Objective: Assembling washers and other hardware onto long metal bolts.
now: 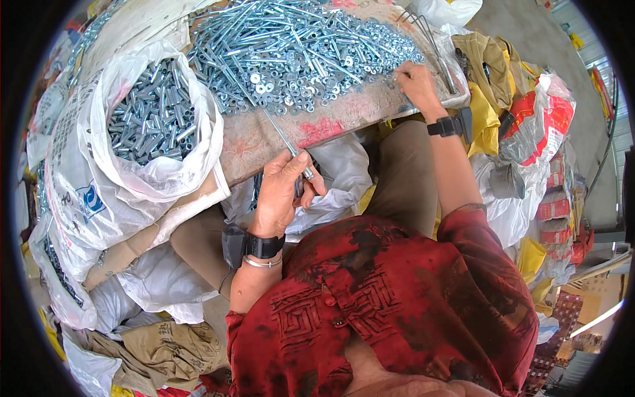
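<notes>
In my left hand (283, 185), thumb and fingers close round the lower end of a long silvery bolt (283, 134). A wider sleeve-like piece shows at that end, and its thin shank points up and left toward the pile. My right hand (417, 85) is at the right edge of the pile, fingertips bent down and drawn together at the small nuts (390, 49). Whatever is between those fingertips is too small to make out. Flat washers (291, 92) lie along the pile's near edge, with long bolts (264, 33) heaped behind.
An open white sack (215, 149) full of short metal sleeves (155, 112) stands left of the pile. The cloth-covered table (357, 109) ends just before my lap. Bent wire rods (440, 53) stand at its right edge. More bags (489, 119) crowd the right side.
</notes>
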The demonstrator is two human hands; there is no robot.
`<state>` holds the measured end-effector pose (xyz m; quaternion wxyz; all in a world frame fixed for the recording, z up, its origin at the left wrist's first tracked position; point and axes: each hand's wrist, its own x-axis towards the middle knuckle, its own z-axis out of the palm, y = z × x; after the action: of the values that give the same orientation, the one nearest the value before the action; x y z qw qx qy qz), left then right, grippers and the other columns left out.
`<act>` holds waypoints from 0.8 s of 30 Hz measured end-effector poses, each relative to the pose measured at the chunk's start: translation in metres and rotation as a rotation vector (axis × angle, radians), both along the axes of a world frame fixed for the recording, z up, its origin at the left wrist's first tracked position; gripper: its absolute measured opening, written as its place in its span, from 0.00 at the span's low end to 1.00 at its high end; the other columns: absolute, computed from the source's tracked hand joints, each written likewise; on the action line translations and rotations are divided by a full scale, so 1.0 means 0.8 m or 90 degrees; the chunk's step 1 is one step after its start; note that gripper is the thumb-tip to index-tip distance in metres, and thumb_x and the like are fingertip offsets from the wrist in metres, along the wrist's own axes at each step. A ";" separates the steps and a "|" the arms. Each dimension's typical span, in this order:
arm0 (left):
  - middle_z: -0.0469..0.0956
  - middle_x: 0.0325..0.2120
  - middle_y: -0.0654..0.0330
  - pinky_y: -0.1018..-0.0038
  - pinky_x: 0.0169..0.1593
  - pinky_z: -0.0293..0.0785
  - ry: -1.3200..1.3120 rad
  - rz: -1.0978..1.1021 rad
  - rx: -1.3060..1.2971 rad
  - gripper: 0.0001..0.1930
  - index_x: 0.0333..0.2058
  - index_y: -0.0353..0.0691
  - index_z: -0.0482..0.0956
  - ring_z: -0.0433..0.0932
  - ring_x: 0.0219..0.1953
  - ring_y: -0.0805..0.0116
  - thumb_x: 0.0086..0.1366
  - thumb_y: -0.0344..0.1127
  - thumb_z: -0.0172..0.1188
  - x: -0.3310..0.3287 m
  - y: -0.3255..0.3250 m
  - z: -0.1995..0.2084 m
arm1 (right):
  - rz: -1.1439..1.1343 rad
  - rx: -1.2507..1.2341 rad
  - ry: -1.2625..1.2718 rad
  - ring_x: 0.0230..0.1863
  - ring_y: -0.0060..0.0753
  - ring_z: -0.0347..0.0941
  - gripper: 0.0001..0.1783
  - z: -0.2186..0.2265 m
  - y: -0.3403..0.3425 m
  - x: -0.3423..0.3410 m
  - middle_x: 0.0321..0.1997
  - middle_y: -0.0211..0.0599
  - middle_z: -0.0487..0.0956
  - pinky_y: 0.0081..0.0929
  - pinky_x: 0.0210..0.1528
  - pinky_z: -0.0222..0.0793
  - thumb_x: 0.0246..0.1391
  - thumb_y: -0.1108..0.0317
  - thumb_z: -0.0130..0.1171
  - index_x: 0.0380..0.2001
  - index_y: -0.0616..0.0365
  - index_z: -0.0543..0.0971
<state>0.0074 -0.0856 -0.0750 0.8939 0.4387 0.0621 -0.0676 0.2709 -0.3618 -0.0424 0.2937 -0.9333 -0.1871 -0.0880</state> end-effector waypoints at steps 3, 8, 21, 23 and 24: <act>0.77 0.19 0.49 0.82 0.12 0.60 -0.008 -0.005 -0.014 0.12 0.36 0.38 0.72 0.70 0.10 0.71 0.70 0.42 0.56 0.000 -0.002 -0.001 | 0.047 -0.068 -0.016 0.39 0.57 0.78 0.12 -0.003 0.006 -0.012 0.34 0.53 0.82 0.46 0.43 0.72 0.50 0.64 0.62 0.34 0.61 0.83; 0.77 0.18 0.51 0.83 0.12 0.59 -0.019 -0.015 -0.015 0.11 0.36 0.38 0.73 0.68 0.10 0.75 0.70 0.40 0.55 -0.001 -0.002 0.001 | -0.007 -0.245 -0.025 0.40 0.59 0.77 0.11 0.012 0.027 -0.023 0.34 0.53 0.81 0.47 0.44 0.71 0.50 0.64 0.62 0.31 0.62 0.81; 0.78 0.21 0.49 0.54 0.33 0.73 -0.170 0.015 0.985 0.11 0.30 0.40 0.76 0.79 0.29 0.45 0.60 0.42 0.61 -0.011 -0.023 0.008 | 0.301 0.354 0.385 0.22 0.16 0.74 0.07 0.065 0.072 -0.165 0.23 0.26 0.75 0.14 0.22 0.71 0.59 0.69 0.61 0.29 0.60 0.78; 0.76 0.19 0.48 0.53 0.31 0.70 -0.227 0.009 0.950 0.13 0.29 0.38 0.74 0.77 0.28 0.43 0.59 0.42 0.62 -0.011 -0.023 0.008 | 0.316 0.326 0.423 0.21 0.16 0.73 0.07 0.066 0.076 -0.173 0.22 0.27 0.75 0.15 0.22 0.71 0.60 0.69 0.61 0.31 0.62 0.79; 0.76 0.19 0.48 0.53 0.31 0.70 -0.224 0.009 0.952 0.13 0.29 0.38 0.74 0.77 0.28 0.43 0.59 0.42 0.62 -0.011 -0.023 0.008 | 0.319 0.327 0.425 0.21 0.16 0.73 0.07 0.066 0.076 -0.172 0.22 0.27 0.75 0.15 0.22 0.71 0.60 0.69 0.61 0.31 0.62 0.79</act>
<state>-0.0015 -0.1037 -0.0686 0.3563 0.9305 -0.0490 0.0692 0.1332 -0.3008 0.0103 0.5703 -0.7343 -0.2740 0.2458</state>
